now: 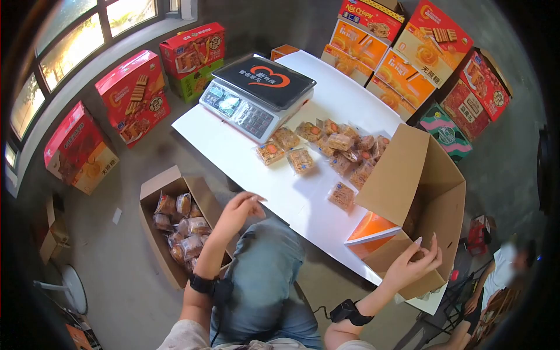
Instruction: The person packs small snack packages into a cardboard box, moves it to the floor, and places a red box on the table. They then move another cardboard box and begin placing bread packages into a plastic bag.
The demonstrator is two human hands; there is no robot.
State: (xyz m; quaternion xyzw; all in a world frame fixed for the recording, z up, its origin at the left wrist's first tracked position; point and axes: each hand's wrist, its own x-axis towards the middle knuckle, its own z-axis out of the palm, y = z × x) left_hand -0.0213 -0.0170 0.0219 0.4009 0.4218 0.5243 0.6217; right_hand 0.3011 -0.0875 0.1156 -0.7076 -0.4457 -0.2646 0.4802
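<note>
My left hand (242,209) hovers by the near edge of the white table (262,189), fingers loosely bent and apart, holding nothing visible. At the near side of the open cardboard box (392,175), my right hand (415,263) has its fingers spread, with nothing seen in them. Several clear-wrapped snack blocks (341,196) lie scattered and piled on the table, left of that box. Behind them stands a digital scale (242,116) with a black plate. The inside of the box is mostly hidden by its raised flap.
An open carton (154,233) of wrapped snacks stands on the floor at the left. Red gift boxes (133,96) line the window wall. Stacked orange and red boxes (408,76) stand behind the table. A person (496,274) sits at the lower right. An orange printed packet (371,230) lies beside the table box.
</note>
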